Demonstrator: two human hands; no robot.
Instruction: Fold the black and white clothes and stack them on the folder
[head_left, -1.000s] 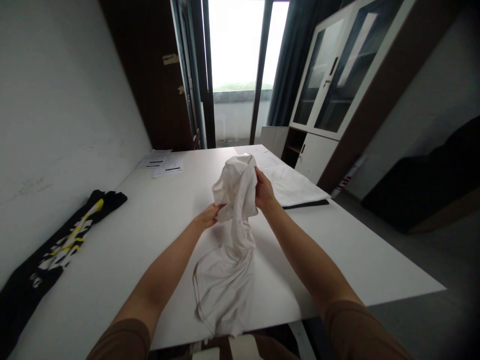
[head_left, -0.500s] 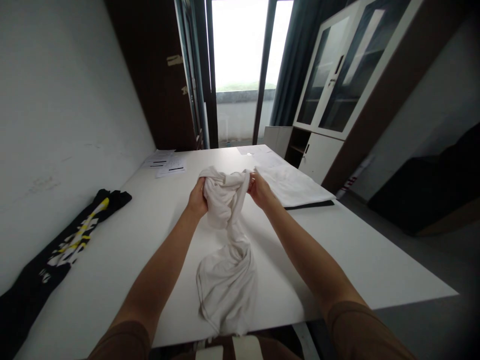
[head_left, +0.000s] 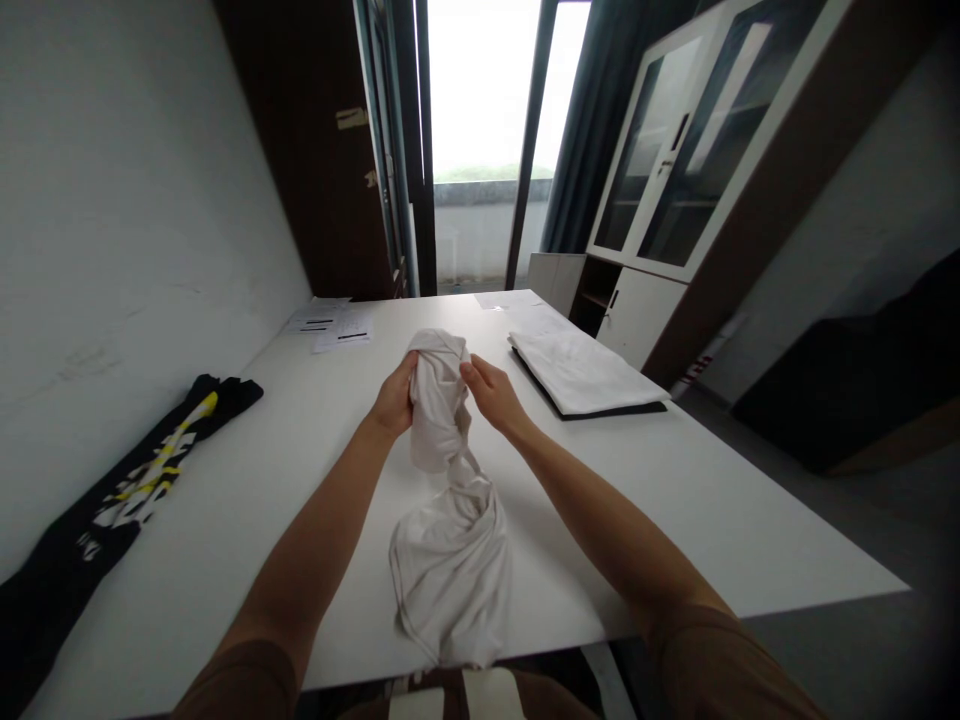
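Observation:
A crumpled white garment (head_left: 457,570), whose exact kind I cannot make out, trails from both hands down to the table's near edge. Its upper part is bunched up above the tabletop, and the middle is twisted narrow. My left hand (head_left: 394,396) is closed on the left side of the bunch. On the opposite side my right hand (head_left: 489,388) pinches the cloth, thumb on top. The two hands are a short way apart, with the fabric between them.
Folded white cloth (head_left: 596,372) lies over a black one at the right of the white table (head_left: 675,500). Black clothing with a yellow and white print (head_left: 150,470) lies along the left wall. Papers (head_left: 341,328) rest at the far left, and a glass-door cabinet (head_left: 660,150) stands behind.
My right hand has moved left, closer to my left hand. The held top of the garment is now narrower and more gathered. The lower part has hardly moved.

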